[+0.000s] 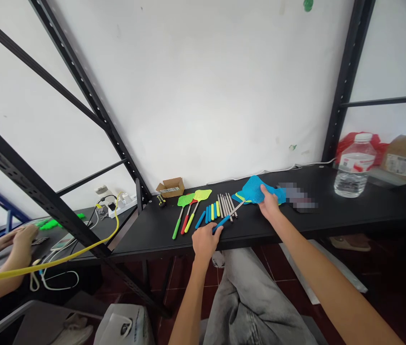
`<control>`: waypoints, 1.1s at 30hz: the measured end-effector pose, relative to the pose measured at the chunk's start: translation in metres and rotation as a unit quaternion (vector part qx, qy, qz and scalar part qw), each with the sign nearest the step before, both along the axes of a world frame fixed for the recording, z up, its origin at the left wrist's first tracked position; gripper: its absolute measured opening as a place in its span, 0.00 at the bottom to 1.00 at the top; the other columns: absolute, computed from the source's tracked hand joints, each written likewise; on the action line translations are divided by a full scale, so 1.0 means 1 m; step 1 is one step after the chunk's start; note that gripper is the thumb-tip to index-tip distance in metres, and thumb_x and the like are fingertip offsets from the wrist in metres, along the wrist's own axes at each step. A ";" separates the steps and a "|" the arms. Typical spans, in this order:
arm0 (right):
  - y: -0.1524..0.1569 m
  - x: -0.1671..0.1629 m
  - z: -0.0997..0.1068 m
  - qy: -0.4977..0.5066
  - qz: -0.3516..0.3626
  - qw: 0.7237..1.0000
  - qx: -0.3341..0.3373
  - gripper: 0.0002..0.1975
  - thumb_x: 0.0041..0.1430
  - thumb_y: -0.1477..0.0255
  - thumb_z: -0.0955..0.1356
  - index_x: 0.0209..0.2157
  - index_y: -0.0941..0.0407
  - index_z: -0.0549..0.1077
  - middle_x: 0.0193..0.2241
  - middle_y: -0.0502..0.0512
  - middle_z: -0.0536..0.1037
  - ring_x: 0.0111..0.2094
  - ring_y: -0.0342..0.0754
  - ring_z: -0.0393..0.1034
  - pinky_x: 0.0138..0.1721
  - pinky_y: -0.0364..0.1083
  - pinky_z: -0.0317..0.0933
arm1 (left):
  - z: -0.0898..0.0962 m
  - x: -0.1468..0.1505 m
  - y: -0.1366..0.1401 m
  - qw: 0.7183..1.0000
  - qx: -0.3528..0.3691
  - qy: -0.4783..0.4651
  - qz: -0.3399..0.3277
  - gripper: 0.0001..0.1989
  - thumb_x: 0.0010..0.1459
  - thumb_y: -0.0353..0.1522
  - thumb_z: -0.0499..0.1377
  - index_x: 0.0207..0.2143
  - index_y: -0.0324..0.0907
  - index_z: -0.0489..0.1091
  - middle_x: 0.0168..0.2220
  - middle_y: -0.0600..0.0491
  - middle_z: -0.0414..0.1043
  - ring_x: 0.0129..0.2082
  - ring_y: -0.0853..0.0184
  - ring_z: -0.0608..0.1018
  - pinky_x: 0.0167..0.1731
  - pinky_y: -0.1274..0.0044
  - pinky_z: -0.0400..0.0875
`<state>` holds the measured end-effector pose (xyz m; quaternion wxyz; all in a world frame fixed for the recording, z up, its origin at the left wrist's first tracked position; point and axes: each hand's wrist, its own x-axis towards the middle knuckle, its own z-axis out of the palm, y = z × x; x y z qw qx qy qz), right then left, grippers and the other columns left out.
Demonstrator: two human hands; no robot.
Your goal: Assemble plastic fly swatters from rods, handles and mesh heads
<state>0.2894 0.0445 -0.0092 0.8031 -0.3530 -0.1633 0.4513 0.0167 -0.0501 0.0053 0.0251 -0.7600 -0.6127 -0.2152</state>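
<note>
My left hand [206,242] is wrapped round a blue fly swatter handle [222,223], whose metal rod points up to the right. My right hand [269,203] pinches a blue mesh fly swatter head [252,188], its thumb on top. The rod's tip is close to that head; whether they touch I cannot tell. Beneath lie more blue and yellow heads, partly hidden. Between my hands and the wall lie several loose metal rods [223,203], with blue and yellow handles [212,212] beside them. Farther left are whole swatters: green [176,228], red [186,223] and yellow [190,222].
A small open cardboard box [170,188] and a black-and-yellow clip [161,201] are at the table's back left. A water bottle [354,166] stands at right, past a blurred dark item [300,197]. A yellow cable [91,246] crosses at left, near another person's hands [25,235].
</note>
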 end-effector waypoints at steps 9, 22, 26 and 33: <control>-0.004 -0.006 0.002 -0.064 0.026 0.998 0.012 0.22 0.38 0.59 0.79 0.27 0.52 0.67 0.24 0.49 0.76 0.33 0.51 0.74 0.30 0.49 0.72 | -0.002 0.002 0.001 1.000 0.009 -0.008 0.015 0.19 0.64 0.47 0.54 0.43 0.48 0.77 0.28 0.53 0.77 0.32 0.65 0.78 0.25 0.79 0.54; -0.017 -0.017 0.008 -0.260 0.105 0.960 0.019 0.20 0.43 0.55 0.77 0.20 0.58 0.75 0.22 0.58 0.79 0.21 0.45 0.69 0.23 0.44 0.63 | 0.000 0.003 0.000 1.000 0.002 -0.008 0.027 0.19 0.64 0.47 0.53 0.43 0.47 0.77 0.28 0.53 0.76 0.32 0.65 0.78 0.26 0.79 0.56; -0.021 -0.019 0.010 -0.332 0.133 0.933 0.039 0.18 0.46 0.56 0.75 0.21 0.58 0.78 0.23 0.58 0.80 0.22 0.44 0.68 0.23 0.42 0.61 | 0.000 0.004 0.000 1.000 0.008 -0.010 0.024 0.19 0.64 0.47 0.53 0.43 0.48 0.77 0.29 0.53 0.77 0.32 0.65 0.78 0.26 0.79 0.56; -0.019 -0.020 0.008 -0.302 0.145 0.941 0.041 0.17 0.43 0.58 0.78 0.23 0.58 0.79 0.23 0.57 0.80 0.21 0.43 0.68 0.22 0.42 0.58 | 0.003 0.006 -0.002 0.999 -0.010 -0.002 0.032 0.20 0.64 0.48 0.52 0.44 0.48 0.77 0.31 0.51 0.77 0.33 0.64 0.78 0.27 0.79 0.56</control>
